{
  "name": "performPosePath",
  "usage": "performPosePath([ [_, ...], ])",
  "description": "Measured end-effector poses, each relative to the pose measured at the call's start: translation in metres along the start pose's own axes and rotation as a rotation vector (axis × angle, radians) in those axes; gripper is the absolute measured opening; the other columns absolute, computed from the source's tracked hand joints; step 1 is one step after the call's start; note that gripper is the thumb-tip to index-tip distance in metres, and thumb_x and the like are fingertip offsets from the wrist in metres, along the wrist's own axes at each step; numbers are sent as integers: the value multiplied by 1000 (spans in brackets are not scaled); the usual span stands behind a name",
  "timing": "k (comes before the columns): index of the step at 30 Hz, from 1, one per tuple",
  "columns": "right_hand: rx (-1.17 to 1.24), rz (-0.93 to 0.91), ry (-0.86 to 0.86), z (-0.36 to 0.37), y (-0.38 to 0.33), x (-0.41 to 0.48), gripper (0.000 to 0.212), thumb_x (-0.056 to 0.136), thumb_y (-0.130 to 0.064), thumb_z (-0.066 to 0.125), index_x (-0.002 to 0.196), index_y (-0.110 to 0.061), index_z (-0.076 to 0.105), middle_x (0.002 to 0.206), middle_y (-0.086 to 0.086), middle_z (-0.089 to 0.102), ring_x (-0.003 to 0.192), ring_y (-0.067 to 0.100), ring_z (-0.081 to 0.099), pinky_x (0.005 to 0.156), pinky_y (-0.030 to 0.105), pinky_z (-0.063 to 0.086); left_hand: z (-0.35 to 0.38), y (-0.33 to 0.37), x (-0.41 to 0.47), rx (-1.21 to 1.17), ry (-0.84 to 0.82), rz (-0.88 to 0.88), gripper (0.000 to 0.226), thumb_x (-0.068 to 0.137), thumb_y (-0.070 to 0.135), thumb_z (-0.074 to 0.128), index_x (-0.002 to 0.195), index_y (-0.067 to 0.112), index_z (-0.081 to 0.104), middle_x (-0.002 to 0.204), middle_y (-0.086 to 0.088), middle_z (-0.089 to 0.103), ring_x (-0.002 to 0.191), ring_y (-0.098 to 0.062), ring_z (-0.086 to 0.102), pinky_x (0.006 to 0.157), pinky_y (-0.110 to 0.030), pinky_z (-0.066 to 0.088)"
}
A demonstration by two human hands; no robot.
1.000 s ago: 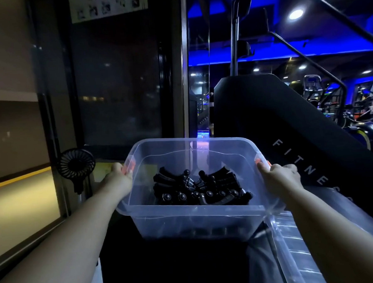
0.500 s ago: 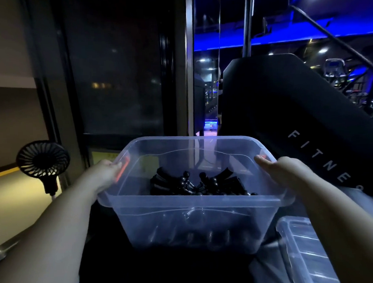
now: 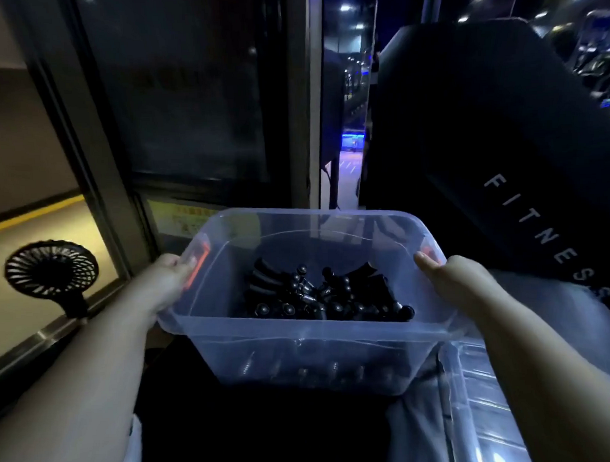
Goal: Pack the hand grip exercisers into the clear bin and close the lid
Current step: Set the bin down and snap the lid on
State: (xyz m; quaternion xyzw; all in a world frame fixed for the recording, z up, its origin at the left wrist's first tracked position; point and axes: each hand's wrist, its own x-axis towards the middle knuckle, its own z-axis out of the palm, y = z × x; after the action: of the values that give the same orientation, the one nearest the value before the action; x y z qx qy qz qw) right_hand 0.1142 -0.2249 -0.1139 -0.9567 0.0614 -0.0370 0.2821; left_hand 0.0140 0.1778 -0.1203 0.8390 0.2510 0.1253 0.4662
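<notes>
A clear plastic bin (image 3: 302,340) stands open in the middle of the view on a dark surface. Several black hand grip exercisers (image 3: 321,297) lie in a heap on its bottom. My left hand (image 3: 168,280) grips the bin's left rim by the orange latch. My right hand (image 3: 454,276) grips the right rim, thumb lying along the edge next to the other orange latch. The clear lid (image 3: 482,408) lies flat at the lower right, beside the bin and partly under my right forearm.
A small black fan (image 3: 51,272) stands at the left by a metal window frame. A large black machine panel marked FITNESS (image 3: 504,149) rises at the right behind the bin. A dark glass door (image 3: 183,96) fills the back.
The bin has come lower and nearer in the view while both hands kept their hold on its rims. The fan and the lid have shifted with the camera's tilt.
</notes>
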Motion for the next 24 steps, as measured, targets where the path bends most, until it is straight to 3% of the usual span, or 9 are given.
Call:
performPosePath([
  [2,-16,12,-26,-1,-1,0,60,89,-63,40,77,-6,57,65,6,54,58,22,50,54,31,32,1,0,1,-17,18,-29,28,96,45,48,90,19,53,89,-12,56,87,-31,55,83,-39,43],
  [5,-33,43,-41,-2,-4,1,56,91,-62,34,91,-9,53,68,5,49,64,26,48,59,34,33,0,-1,6,-20,22,-85,23,96,44,48,98,22,52,95,-12,58,95,-34,59,92,-44,46],
  [8,-65,77,-9,-1,-5,-4,59,91,-66,27,93,-12,51,71,4,50,66,26,45,59,34,31,0,1,4,-19,12,-127,32,93,54,47,90,23,51,90,-10,59,83,-28,57,87,-42,46],
  [12,-150,129,25,-4,-14,-14,70,89,-69,23,103,-9,57,101,17,61,85,32,54,69,37,36,-2,11,-2,84,52,-183,33,91,59,46,90,27,52,85,-2,58,85,-28,56,70,-36,38],
  [16,-179,165,121,-8,-21,-29,67,88,-69,30,113,-11,53,115,17,51,100,38,56,72,40,33,-2,17,-14,245,172,-175,29,94,48,46,90,21,52,103,-11,57,86,-31,53,72,-37,40],
  [24,-68,277,41,-13,-28,-63,62,88,-65,43,118,-11,45,118,21,45,100,43,55,80,44,39,6,35,-58,363,290,-210,47,95,45,46,126,10,42,137,-20,39,120,-41,43,94,-51,37],
])
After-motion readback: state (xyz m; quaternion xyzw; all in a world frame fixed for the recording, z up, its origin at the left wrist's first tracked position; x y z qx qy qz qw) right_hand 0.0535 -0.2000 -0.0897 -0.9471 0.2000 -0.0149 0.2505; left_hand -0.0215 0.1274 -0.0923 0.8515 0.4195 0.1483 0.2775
